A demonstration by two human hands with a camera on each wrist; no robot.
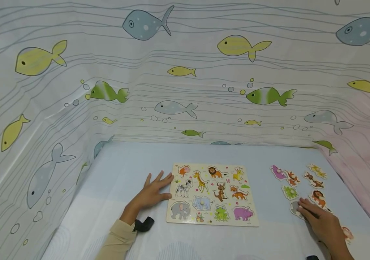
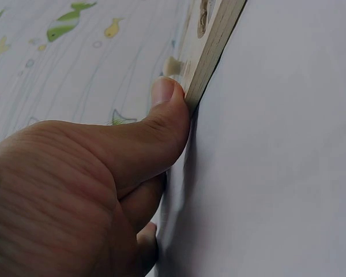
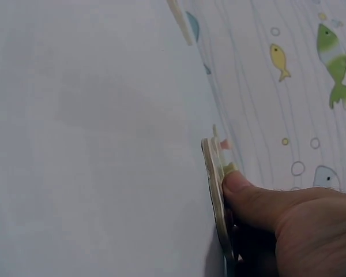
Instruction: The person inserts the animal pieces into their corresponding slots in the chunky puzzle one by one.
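Observation:
A wooden animal puzzle board (image 1: 215,218) lies flat on the table. My left hand (image 1: 150,193) rests at its left edge with fingers spread, the thumb (image 2: 170,101) touching the board's side in the left wrist view. The blue rhino piece (image 1: 207,206) sits in the board and has a small knob. To the right, my right hand (image 1: 323,222) pinches a grey puzzle piece (image 1: 295,208), partly hidden under the fingers. In the right wrist view, the thumb (image 3: 239,184) is against a knob. A green frog piece (image 1: 290,192) lies just beyond that hand.
More loose pieces lie at the right: a purple hippo (image 1: 278,172), a tiger (image 1: 292,177), a kangaroo (image 1: 313,180), a yellow animal (image 1: 317,170) and a lion (image 1: 318,198). Another piece (image 1: 347,233) shows beside the right wrist. Fish-patterned sheeting (image 1: 204,83) encloses the table.

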